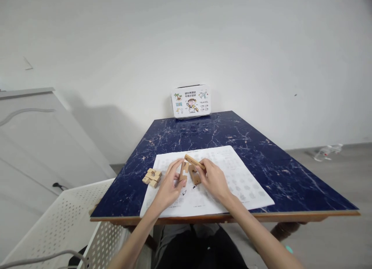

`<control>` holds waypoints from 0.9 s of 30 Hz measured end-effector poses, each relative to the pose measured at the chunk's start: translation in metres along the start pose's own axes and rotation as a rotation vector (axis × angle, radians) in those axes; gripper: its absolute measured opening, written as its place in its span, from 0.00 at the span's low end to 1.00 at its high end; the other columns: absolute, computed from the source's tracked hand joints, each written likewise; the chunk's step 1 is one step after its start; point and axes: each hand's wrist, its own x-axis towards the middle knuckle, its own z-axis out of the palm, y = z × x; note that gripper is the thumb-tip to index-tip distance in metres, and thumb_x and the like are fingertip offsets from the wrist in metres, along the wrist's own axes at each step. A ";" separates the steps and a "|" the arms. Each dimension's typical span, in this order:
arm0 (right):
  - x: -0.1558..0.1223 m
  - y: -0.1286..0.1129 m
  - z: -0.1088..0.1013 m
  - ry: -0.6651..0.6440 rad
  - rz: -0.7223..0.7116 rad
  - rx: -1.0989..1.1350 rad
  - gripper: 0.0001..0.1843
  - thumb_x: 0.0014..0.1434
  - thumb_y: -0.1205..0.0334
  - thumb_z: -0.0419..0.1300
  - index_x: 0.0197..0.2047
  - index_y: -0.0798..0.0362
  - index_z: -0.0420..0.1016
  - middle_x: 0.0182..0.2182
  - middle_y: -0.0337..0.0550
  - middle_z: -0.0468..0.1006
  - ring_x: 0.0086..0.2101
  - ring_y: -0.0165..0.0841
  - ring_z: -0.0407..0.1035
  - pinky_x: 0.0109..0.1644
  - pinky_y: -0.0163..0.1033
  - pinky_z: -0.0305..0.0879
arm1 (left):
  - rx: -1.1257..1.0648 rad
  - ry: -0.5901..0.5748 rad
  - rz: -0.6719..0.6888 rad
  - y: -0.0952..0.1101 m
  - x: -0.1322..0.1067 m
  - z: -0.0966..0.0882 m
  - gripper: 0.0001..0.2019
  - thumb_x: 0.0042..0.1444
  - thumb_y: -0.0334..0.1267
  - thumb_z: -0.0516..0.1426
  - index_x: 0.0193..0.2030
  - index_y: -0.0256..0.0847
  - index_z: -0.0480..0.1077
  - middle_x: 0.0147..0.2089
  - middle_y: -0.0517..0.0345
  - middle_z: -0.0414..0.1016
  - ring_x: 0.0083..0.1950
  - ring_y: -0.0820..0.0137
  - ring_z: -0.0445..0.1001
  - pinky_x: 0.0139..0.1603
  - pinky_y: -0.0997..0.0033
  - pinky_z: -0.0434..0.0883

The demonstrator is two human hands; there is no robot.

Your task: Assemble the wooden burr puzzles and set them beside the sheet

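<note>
My left hand (169,185) grips a notched wooden puzzle piece (183,171) that stands upright and bears a dark mark near its top. Between the fingers of my right hand (213,180) is a wooden bar (192,161), tilted so that its far end comes close to the top of the left piece. Another notched wooden piece (194,175) shows beneath that bar; whether it is held or rests on the paper I cannot tell. Left of my left hand, several wooden pieces (152,177) lie in a cluster, partly on the printed sheet (244,176).
The blue marbled table (255,156) has a wooden front edge. A white cartoon-printed case (191,102) stands at its back against the wall. To the left are a white perforated basket (72,203) and a pale cabinet (35,145). A clear plastic bottle (322,152) lies on the floor at right.
</note>
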 end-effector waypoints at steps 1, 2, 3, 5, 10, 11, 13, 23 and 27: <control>0.000 0.000 0.000 0.000 -0.005 0.000 0.09 0.72 0.57 0.49 0.41 0.49 0.67 0.38 0.44 0.79 0.35 0.38 0.72 0.37 0.38 0.60 | -0.032 0.025 -0.024 -0.002 0.000 0.002 0.32 0.62 0.37 0.58 0.71 0.50 0.56 0.74 0.44 0.57 0.42 0.69 0.76 0.51 0.56 0.77; -0.001 -0.001 -0.001 -0.004 -0.009 -0.001 0.09 0.72 0.57 0.49 0.41 0.49 0.67 0.39 0.44 0.79 0.35 0.38 0.72 0.36 0.38 0.60 | -0.075 0.038 -0.053 -0.003 0.001 0.004 0.31 0.61 0.39 0.59 0.71 0.48 0.57 0.71 0.43 0.61 0.42 0.68 0.77 0.52 0.56 0.77; -0.001 -0.001 -0.001 -0.007 -0.009 -0.001 0.09 0.71 0.57 0.49 0.41 0.49 0.66 0.39 0.44 0.79 0.35 0.38 0.73 0.36 0.38 0.60 | -0.123 0.033 -0.083 -0.004 0.002 0.005 0.30 0.61 0.40 0.60 0.69 0.45 0.59 0.67 0.42 0.67 0.44 0.66 0.78 0.53 0.55 0.77; -0.002 -0.003 -0.002 -0.011 -0.004 0.003 0.10 0.72 0.56 0.49 0.40 0.49 0.66 0.38 0.44 0.79 0.34 0.37 0.73 0.36 0.37 0.60 | -0.209 -0.020 -0.132 -0.004 0.003 0.005 0.24 0.61 0.44 0.61 0.62 0.41 0.65 0.57 0.44 0.77 0.49 0.61 0.79 0.55 0.54 0.76; -0.003 -0.004 -0.002 -0.060 -0.018 0.009 0.10 0.72 0.56 0.48 0.43 0.49 0.67 0.35 0.42 0.81 0.30 0.37 0.73 0.34 0.37 0.58 | -0.315 -0.096 -0.178 0.006 0.003 0.003 0.23 0.63 0.52 0.60 0.58 0.41 0.69 0.45 0.50 0.80 0.39 0.64 0.80 0.41 0.63 0.79; -0.003 -0.004 -0.002 -0.072 -0.024 0.008 0.10 0.72 0.57 0.47 0.44 0.49 0.68 0.35 0.41 0.81 0.30 0.37 0.73 0.34 0.37 0.58 | -0.323 -0.094 -0.187 0.007 0.003 0.003 0.24 0.64 0.54 0.59 0.59 0.41 0.68 0.43 0.52 0.79 0.34 0.67 0.79 0.34 0.67 0.77; -0.004 -0.004 -0.002 -0.085 -0.031 0.016 0.10 0.73 0.57 0.47 0.45 0.49 0.68 0.34 0.41 0.81 0.30 0.37 0.74 0.34 0.37 0.59 | -0.324 -0.090 -0.194 0.007 0.001 0.003 0.24 0.65 0.56 0.57 0.60 0.42 0.67 0.40 0.54 0.78 0.27 0.71 0.74 0.22 0.74 0.69; -0.005 -0.007 -0.004 -0.105 -0.066 0.046 0.11 0.73 0.60 0.47 0.50 0.49 0.69 0.37 0.43 0.82 0.31 0.38 0.74 0.35 0.37 0.60 | -0.353 -0.032 -0.183 0.004 0.002 0.005 0.17 0.65 0.54 0.57 0.44 0.41 0.66 0.37 0.56 0.77 0.24 0.77 0.65 0.23 0.76 0.60; -0.008 -0.008 -0.004 -0.095 -0.089 0.034 0.12 0.73 0.59 0.48 0.52 0.49 0.71 0.39 0.44 0.83 0.31 0.37 0.75 0.35 0.37 0.61 | -0.369 -0.008 -0.208 0.007 0.002 0.005 0.18 0.63 0.55 0.58 0.42 0.41 0.65 0.37 0.56 0.76 0.25 0.76 0.65 0.23 0.76 0.60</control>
